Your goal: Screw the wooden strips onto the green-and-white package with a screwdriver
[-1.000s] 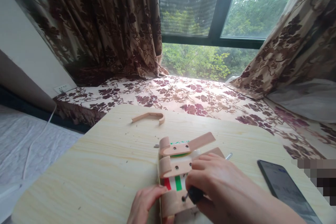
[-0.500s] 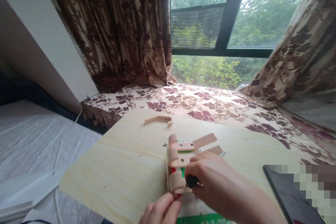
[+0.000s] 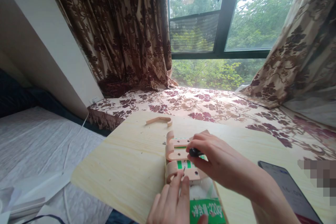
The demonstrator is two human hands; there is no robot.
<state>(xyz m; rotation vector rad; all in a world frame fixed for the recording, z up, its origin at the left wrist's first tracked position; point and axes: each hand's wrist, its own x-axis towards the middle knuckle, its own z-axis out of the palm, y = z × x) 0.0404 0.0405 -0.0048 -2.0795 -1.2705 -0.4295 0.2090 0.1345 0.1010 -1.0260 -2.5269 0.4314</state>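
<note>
My right hand [image 3: 207,148] is closed round a black-handled screwdriver [image 3: 194,152], its shaft mostly hidden by the fingers. It hovers above the right side of three bent wooden hooks, lined up on a white and green package [image 3: 206,206] printed with 220g. On the nearest wooden hook [image 3: 193,174] a small dark screw [image 3: 184,170] stands up beside the fingertips of my left hand [image 3: 170,197]. Those left fingers are stretched out, touching this hook. Beyond it lie the middle wooden hook [image 3: 174,154] and the far wooden hook [image 3: 176,142], both with dark holes or screw heads.
Another bent wooden piece [image 3: 159,119] lies at the back of the pale wooden table [image 3: 118,157]. A phone [image 3: 286,189] rests at the right. Small dark bits are scattered on the table. Behind are a floral-covered ledge [image 3: 183,101] and curtains; a bed [image 3: 39,140] is at left.
My right hand has lifted away from the nearest hook and moved up and back with the screwdriver. My left hand has come forward, its fingers now stretched onto that hook. The view has shifted slightly.
</note>
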